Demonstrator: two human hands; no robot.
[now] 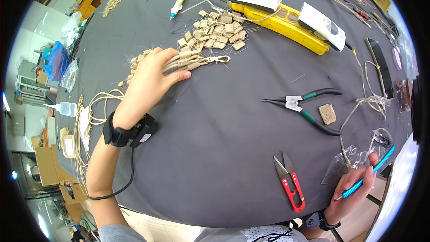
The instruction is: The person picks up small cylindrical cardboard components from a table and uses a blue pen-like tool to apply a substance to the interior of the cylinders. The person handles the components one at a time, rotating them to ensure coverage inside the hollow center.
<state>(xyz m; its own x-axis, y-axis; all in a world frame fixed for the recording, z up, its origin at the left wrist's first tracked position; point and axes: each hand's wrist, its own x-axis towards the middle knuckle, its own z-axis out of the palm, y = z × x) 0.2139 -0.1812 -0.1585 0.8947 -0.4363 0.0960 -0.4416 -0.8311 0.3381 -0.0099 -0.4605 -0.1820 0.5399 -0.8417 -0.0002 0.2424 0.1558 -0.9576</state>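
My left hand (150,71) reaches to the far left part of the table, its fingers closed over a bundle of beige cords (182,62). A pale metal clasp (218,59) sits at the bundle's right end; the palm hides much of the rest. Close beyond lies a pile of small beige fabric tabs (219,30). At the right edge of the table, my right hand (354,181) grips a thin, shiny blue pen-like tool (380,161), with a narrow tip pointing down and left. A clear plastic bag (339,168) lies beside that hand.
Green-and-black pliers (293,103), red-handled thread snips (292,186) and a beige square block (327,114) lie on the dark cloth. Behind them sits a yellow power strip (286,29) with two white adapters. Loose cords, a phone (380,68) and a small bottle (67,109) line the sides.
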